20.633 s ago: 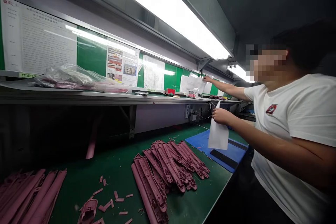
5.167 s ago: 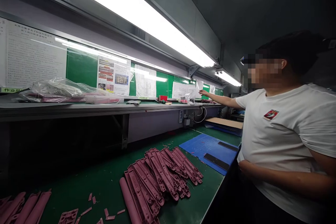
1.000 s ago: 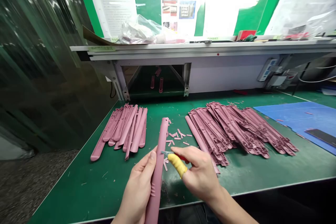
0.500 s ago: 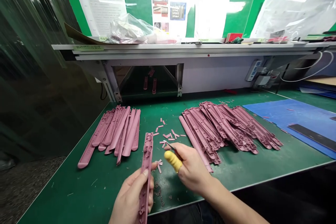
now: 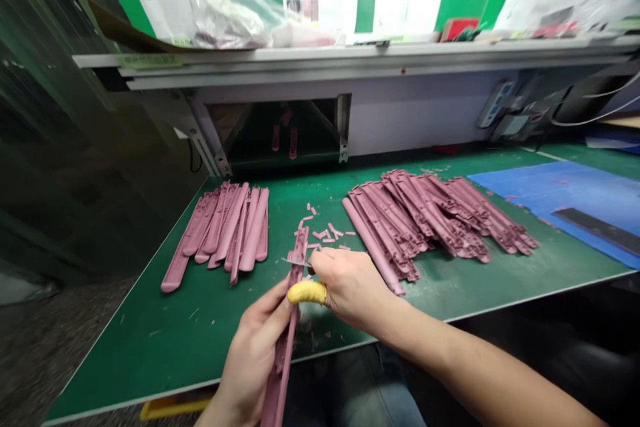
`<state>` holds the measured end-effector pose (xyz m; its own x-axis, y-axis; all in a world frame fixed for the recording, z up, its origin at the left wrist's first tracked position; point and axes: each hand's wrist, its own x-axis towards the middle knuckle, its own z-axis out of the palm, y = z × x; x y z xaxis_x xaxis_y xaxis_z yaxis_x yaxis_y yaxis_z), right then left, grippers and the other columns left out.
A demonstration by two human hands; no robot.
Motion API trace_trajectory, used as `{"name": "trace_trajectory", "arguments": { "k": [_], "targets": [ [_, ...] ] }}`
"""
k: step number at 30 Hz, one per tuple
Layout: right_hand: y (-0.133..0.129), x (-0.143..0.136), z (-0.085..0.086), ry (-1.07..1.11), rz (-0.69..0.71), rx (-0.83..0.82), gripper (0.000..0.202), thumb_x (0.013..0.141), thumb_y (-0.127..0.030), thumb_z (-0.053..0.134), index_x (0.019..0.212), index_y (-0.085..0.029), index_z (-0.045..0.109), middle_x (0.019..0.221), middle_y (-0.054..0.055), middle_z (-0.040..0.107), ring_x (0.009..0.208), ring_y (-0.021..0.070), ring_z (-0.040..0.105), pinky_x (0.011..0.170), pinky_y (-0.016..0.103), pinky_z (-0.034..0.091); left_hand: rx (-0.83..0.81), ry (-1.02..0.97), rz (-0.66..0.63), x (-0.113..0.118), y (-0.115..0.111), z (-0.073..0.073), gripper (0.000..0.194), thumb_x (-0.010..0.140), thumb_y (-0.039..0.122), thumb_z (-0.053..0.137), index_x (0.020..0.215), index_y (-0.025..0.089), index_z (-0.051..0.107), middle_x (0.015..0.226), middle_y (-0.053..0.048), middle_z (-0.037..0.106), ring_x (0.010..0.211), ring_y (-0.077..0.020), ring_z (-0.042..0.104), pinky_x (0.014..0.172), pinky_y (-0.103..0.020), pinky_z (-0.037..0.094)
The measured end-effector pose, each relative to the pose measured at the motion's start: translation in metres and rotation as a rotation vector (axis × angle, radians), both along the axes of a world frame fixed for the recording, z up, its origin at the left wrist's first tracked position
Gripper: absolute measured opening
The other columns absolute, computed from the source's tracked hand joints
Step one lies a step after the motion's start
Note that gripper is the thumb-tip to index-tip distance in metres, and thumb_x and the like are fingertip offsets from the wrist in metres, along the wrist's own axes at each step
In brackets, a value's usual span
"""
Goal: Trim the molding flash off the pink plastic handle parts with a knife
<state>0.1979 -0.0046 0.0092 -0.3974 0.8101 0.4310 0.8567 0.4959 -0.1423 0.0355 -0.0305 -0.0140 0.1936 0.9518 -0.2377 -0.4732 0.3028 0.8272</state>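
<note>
My left hand (image 5: 260, 340) is wrapped round a long pink plastic strip (image 5: 283, 373), tilted with its far end up and its moulded inner side showing. In my right hand (image 5: 350, 283) is a thin blade (image 5: 295, 261), its handle hidden by the fingers. The blade lies across the strip near its far end. A yellow finger cover (image 5: 307, 292) sits on the right thumb, which is against the strip's edge by my left thumb. Small pink offcuts (image 5: 327, 235) lie just beyond the hands.
Similar pink strips form a pile on the left (image 5: 220, 227) and a larger pile on the right (image 5: 430, 220) of the green table (image 5: 175, 340). A blue sheet (image 5: 565, 197) with a dark flat bar (image 5: 600, 227) lies far right. A shelf (image 5: 360, 60) spans the back.
My right hand has moved left, bringing the blade from beside the strip onto it. The strip's far end has shifted up and right. The head view has tilted down.
</note>
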Motion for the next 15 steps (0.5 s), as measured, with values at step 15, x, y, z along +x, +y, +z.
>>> {"name": "trace_trajectory", "arguments": {
  "k": [15],
  "targets": [
    [-0.039, -0.001, -0.029, 0.601, 0.27, -0.363, 0.029, 0.099, -0.033, 0.036, 0.108, -0.021, 0.061, 0.083, 0.002, 0.066, 0.073, 0.013, 0.061, 0.068, 0.021, 0.044, 0.051, -0.045, 0.131, -0.007, 0.042, 0.013, 0.031, 0.081, 0.023, 0.064, 0.112, 0.024, 0.059, 0.079, 0.003, 0.06, 0.042, -0.0035, 0.05, 0.031, -0.012, 0.039]
  ]
}}
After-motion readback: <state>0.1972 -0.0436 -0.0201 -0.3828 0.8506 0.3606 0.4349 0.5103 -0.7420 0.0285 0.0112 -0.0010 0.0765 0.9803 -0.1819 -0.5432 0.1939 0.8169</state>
